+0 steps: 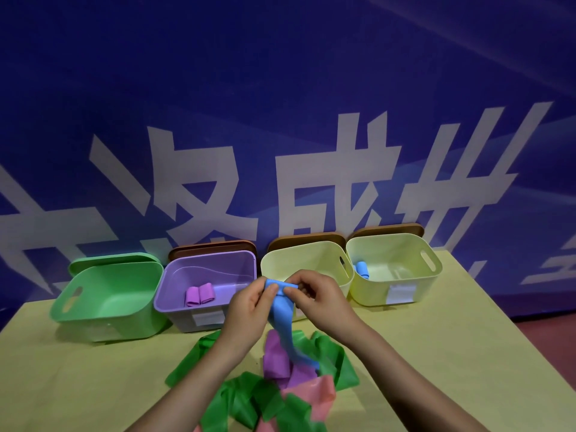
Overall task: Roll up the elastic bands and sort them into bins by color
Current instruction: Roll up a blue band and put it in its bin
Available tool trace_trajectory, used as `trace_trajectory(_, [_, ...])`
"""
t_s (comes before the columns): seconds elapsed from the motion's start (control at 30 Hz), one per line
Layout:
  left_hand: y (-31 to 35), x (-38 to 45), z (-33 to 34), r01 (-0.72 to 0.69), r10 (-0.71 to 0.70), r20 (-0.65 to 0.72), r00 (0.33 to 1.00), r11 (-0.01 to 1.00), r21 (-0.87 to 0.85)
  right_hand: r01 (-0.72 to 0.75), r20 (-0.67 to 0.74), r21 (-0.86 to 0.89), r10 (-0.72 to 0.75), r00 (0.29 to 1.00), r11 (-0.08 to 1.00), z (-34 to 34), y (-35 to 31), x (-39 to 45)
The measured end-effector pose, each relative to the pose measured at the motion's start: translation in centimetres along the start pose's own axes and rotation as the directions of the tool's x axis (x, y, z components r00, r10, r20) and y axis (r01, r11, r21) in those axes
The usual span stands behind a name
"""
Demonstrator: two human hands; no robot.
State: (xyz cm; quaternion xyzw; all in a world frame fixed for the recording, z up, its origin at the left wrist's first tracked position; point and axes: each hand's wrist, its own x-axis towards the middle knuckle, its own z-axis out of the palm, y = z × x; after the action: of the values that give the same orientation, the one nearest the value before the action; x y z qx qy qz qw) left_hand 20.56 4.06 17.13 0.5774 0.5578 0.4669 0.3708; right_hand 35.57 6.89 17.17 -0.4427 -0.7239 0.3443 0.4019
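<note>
My left hand point(249, 310) and my right hand point(321, 299) pinch the rolled top end of a blue elastic band point(283, 319), held up in front of the bins. Its loose tail hangs down to a heap of green bands point(237, 397), purple bands point(276, 357) and a pink band point(321, 397) on the table. Four bins stand in a row: a green bin point(103, 294), a purple bin point(174, 288) holding two purple rolls point(199, 294), a pale yellow bin point(314, 254), and a second pale yellow bin point(402, 247) with a blue roll point(361, 269) inside.
The yellow-green table point(93, 378) ends at its right edge near a red floor point(554, 338). A blue banner wall point(280, 88) with white characters rises right behind the bins. Brown lids point(212, 246) and a green lid lean behind the bins.
</note>
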Motion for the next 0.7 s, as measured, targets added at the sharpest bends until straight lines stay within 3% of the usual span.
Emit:
trace_trajectory(0.07, [0.3,-0.1,0.1,0.026,-0.028,-0.028,0.999,0.996,-0.082,-0.008,-0.029,0.062,0.01,1.0,0.998,0.2,-0.2,0.0])
trace_trajectory(0.13, [0.5,-0.1,0.3,0.156,-0.166,-0.021,0.986,0.956,-0.25,0.037,-0.061,0.032,-0.035,0.998,0.999,0.3,-0.4,0.1])
trace_trajectory(0.23, [0.7,-0.1,0.3,0.38,-0.387,0.094,0.917,0.781,-0.495,0.14,-0.102,-0.083,-0.148,0.984,0.987,0.2,-0.4,0.2])
trace_trajectory(0.3, [0.7,-0.1,0.1,0.407,-0.416,0.103,0.904,0.759,-0.507,0.22,-0.068,-0.21,-0.238,0.969,0.953,0.0,-0.3,0.2])
trace_trajectory(0.43, [0.5,-0.5,0.0,0.367,-0.385,0.056,0.921,0.811,-0.456,0.332,0.029,-0.356,-0.345,0.938,0.874,-0.2,-0.1,0.0])
trace_trajectory(0.53, [0.2,-0.7,0.3,0.344,-0.374,0.005,0.927,0.846,-0.406,0.344,0.084,-0.352,-0.337,0.938,0.87,-0.4,0.0,0.1])
trace_trajectory(0.7, [0.0,-1.1,0.6,0.297,-0.312,0.028,0.95,0.867,-0.4,0.273,0.152,-0.17,-0.248,0.957,0.947,-1.2,-0.2,0.1])
